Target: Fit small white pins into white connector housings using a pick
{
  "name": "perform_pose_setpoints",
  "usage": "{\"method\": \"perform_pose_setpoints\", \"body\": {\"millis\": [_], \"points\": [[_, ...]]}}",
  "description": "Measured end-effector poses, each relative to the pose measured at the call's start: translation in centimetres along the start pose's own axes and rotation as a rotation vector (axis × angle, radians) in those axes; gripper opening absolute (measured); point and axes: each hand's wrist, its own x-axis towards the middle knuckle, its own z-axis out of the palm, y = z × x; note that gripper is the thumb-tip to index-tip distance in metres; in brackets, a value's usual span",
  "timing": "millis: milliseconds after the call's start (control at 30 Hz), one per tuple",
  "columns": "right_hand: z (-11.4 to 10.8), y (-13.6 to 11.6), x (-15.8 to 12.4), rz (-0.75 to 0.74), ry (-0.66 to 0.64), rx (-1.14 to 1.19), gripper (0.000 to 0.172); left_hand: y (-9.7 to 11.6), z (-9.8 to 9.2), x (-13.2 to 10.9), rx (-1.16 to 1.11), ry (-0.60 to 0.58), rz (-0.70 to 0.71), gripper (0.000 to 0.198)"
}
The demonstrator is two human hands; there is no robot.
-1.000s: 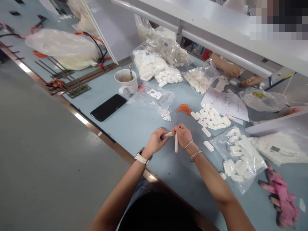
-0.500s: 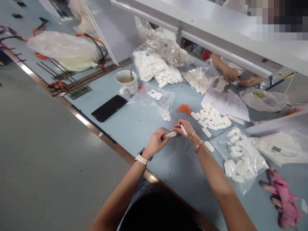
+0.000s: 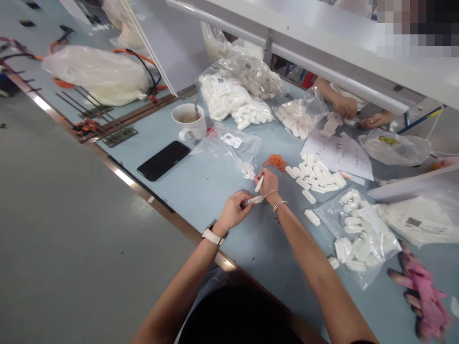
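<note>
My left hand (image 3: pixel 234 209) pinches a small white connector strip (image 3: pixel 254 200) just above the blue table (image 3: pixel 201 191). My right hand (image 3: pixel 268 182) is closed around a thin white tool (image 3: pixel 259 184) and reaches toward a little heap of tiny white parts (image 3: pixel 248 170) at the mouth of a clear bag (image 3: pixel 225 143). A watch sits on my left wrist and bangles on my right.
A black phone (image 3: pixel 163 160) and a cup (image 3: pixel 189 122) lie at the left. Loose white plastic pieces (image 3: pixel 315 174), orange clips (image 3: pixel 274 161), a paper sheet (image 3: pixel 339 153) and several bags of white parts surround the hands. Another person's hands (image 3: pixel 346 107) work across the table. Pink gloves (image 3: pixel 425 296) lie at the right.
My right hand has moved away from the strip, up and forward toward the heap of tiny parts, turning the white tool. My left hand stays put with the strip.
</note>
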Motion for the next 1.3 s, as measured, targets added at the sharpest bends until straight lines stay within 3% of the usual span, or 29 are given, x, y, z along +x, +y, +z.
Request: {"method": "perform_pose_setpoints", "body": {"millis": [133,333,500,733,900,1167,1300], "points": [[-1.0,0.6,-0.8,0.049,0.043,0.175,0.022,0.1,0.0,0.0,0.003,0.004,-0.01,0.01],[-3.5,1.4,-4.6,-0.029,-0.044,0.387,0.026,-0.2,0.3,-0.1,-0.006,0.002,-0.018,0.013],[-3.9,1.1,-6.4,-0.149,-0.061,0.258,0.023,-0.2,0.3,-0.1,-0.028,0.0,-0.018,0.013],[-3.5,1.0,-6.6,-0.279,-0.079,0.066,0.013,0.0,0.2,0.0,-0.018,0.01,-0.013,0.012],[-3.5,0.9,-6.9,-0.309,-0.102,-0.151,0.016,0.0,0.2,0.0,-0.016,0.007,-0.012,0.013],[-3.2,1.3,-8.8,-0.38,-0.102,-0.209,0.018,0.3,0.1,0.0,-0.016,0.007,-0.014,0.012],[-3.8,1.3,-8.1,-0.336,-0.122,-0.143,0.014,0.2,0.2,0.0,-0.015,0.009,-0.011,0.01]]}}
